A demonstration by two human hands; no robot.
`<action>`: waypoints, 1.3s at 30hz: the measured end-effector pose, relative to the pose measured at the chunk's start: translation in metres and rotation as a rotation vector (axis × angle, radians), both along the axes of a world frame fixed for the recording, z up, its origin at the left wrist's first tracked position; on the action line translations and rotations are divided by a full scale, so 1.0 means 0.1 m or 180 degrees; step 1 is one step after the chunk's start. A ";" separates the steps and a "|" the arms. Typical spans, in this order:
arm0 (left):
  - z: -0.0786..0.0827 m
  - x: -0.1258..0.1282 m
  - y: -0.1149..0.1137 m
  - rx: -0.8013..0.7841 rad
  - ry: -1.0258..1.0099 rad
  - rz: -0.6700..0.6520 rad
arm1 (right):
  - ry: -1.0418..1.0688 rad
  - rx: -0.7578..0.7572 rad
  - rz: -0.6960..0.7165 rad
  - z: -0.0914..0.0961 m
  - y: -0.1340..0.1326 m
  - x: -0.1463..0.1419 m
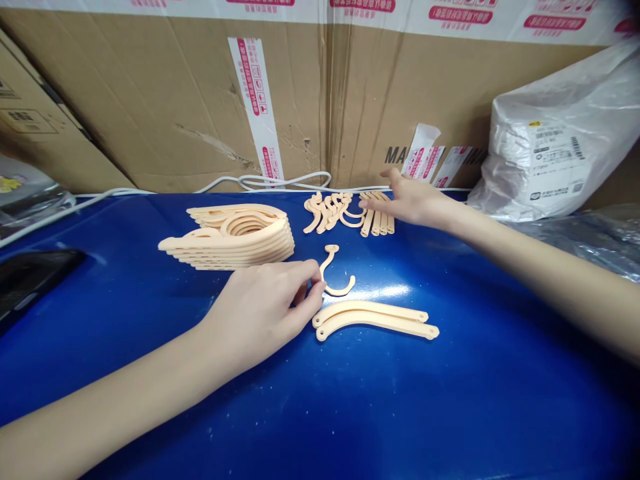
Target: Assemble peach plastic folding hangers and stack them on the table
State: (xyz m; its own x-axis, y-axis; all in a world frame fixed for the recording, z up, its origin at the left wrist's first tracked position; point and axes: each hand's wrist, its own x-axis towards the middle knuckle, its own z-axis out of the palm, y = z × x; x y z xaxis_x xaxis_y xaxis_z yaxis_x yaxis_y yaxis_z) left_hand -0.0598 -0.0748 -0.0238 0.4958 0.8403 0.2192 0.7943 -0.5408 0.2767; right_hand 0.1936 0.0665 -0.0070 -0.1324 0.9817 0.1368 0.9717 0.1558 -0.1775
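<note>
My left hand (pixel 273 300) is closed in a pinch on the edge of a cream plastic hook (pixel 341 291), which lies on the blue table. Just in front of it, two curved hanger arms (pixel 380 320) rest side by side, a small hole showing at their left ends. At the back, my right hand (pixel 413 200) reaches over a row of short cream bars (pixel 377 223), fingers apart and the tips at the bars' upper ends. Left of those bars is a cluster of more hooks (pixel 320 213). A neat stack of cream folded hanger pieces (pixel 235 243) sits beyond my left hand.
Large cardboard boxes (pixel 175 100) wall off the back of the blue table (pixel 320 413). A white cable (pixel 215 183) runs along their foot. At the right stands a plastic-wrapped package (pixel 555 147); a dark flat device (pixel 35 280) lies at the left edge.
</note>
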 end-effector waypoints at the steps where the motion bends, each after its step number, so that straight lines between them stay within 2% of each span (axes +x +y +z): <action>1: 0.01 0.00 0.00 -0.0034 0.0016 0.0011 | -0.0062 -0.0003 0.0005 0.00 0.00 -0.02; 10: 0.03 0.01 0.01 -0.0114 0.0077 0.0073 | -0.0226 -0.0051 -0.0040 -0.02 0.06 -0.10; 19: 0.03 0.00 0.00 -0.0229 0.0026 0.0099 | -0.0245 -0.0012 -0.0106 -0.02 0.08 -0.03; 26: 0.02 0.01 0.02 0.0060 -0.0181 0.0040 | -0.0391 -0.0082 -0.0294 0.01 0.05 0.00; 39: -0.01 0.01 0.02 0.0105 -0.0217 -0.0088 | -0.0539 -0.0068 -0.0291 0.02 0.03 -0.04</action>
State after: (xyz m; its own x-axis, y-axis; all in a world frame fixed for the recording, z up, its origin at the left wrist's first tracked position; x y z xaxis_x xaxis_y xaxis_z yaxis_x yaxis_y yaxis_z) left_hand -0.0588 -0.0726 -0.0253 0.5016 0.8183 0.2806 0.7589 -0.5719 0.3113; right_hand 0.1898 0.0696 -0.0053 -0.0619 0.9931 0.0991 0.9979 0.0634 -0.0127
